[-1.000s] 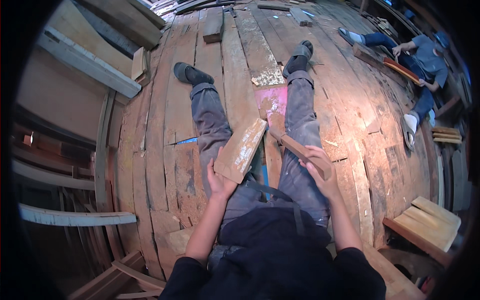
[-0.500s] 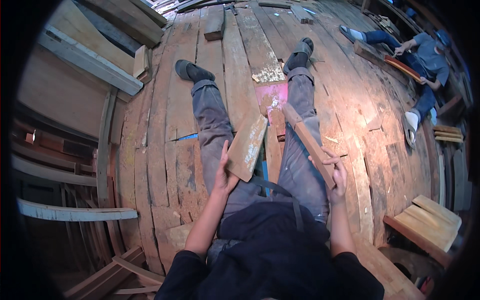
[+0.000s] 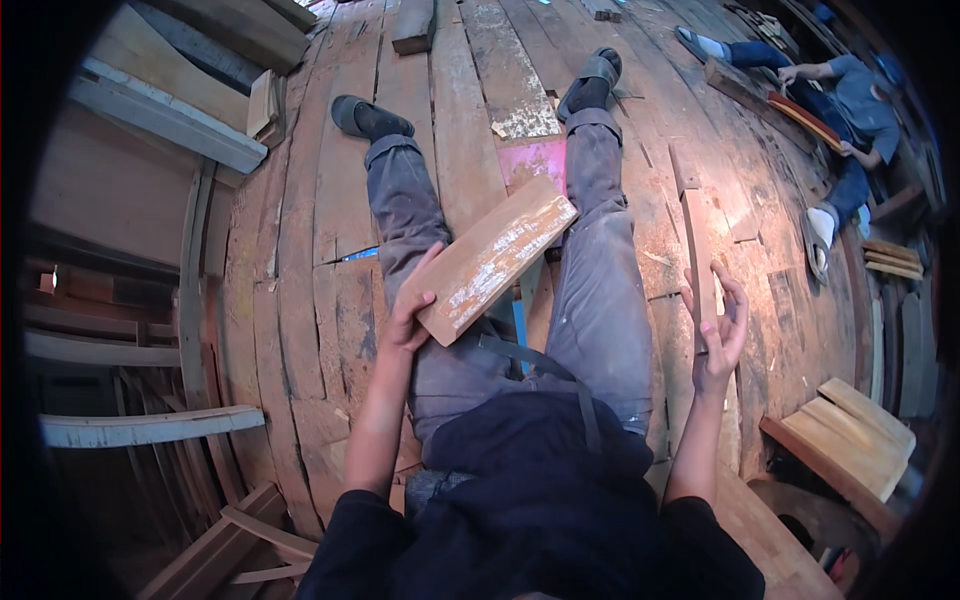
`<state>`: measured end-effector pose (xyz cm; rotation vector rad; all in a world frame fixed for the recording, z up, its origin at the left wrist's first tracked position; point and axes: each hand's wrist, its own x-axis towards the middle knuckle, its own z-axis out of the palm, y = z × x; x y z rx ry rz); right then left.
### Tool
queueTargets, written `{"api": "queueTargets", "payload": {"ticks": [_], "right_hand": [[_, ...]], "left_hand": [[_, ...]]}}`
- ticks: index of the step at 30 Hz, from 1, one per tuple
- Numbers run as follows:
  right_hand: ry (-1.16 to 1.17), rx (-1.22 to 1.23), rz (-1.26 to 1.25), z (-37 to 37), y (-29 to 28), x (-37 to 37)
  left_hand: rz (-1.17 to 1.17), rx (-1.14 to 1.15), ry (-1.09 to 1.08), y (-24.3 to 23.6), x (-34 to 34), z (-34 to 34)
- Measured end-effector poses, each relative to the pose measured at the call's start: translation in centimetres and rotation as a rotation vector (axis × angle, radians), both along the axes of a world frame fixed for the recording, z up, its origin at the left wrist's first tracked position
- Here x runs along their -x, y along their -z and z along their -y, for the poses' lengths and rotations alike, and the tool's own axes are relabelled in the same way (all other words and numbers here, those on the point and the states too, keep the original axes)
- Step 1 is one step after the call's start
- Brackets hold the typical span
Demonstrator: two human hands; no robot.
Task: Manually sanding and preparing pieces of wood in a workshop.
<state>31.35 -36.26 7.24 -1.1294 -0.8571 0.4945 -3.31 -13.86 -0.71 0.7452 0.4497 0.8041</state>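
Observation:
My left hand [image 3: 410,312] grips the lower-left end of a flat wooden board [image 3: 495,265], worn and patched with white, which lies at a slant over my outstretched legs [image 3: 600,280]. My right hand [image 3: 720,320], fingers curled, holds a long, narrow wooden bar [image 3: 698,235] lengthwise to the right of my right thigh, its far end pointing away from me. The bar has a step or joint near its far end. A pink patch [image 3: 532,160] shows on the plank floor [image 3: 330,200] between my legs.
At upper right another person [image 3: 860,110] sits holding a reddish board [image 3: 800,120]. Stacked timber and planks [image 3: 170,120] line the left side. Pale boards [image 3: 845,440] lie at lower right, a short stack [image 3: 890,260] at right. A wooden block [image 3: 413,25] lies beyond my feet.
My right hand has carried the bar rightward off my thigh and straightened it. My left hand has shifted slightly left, and the board has turned flatter across my legs, its far end moving right.

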Motion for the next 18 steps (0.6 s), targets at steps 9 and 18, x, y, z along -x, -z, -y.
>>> {"api": "queueTargets", "payload": {"ticks": [9,18], "right_hand": [[0.0,-0.007,-0.078,-0.2,0.5,1.2],[-0.025,0.007,0.003,-1.4,1.9,1.9]], "left_hand": [[0.027,-0.022,-0.143,-0.3,1.3,-1.8],[-0.107,-0.086,0.113,0.1,2.3,-3.4]]}}
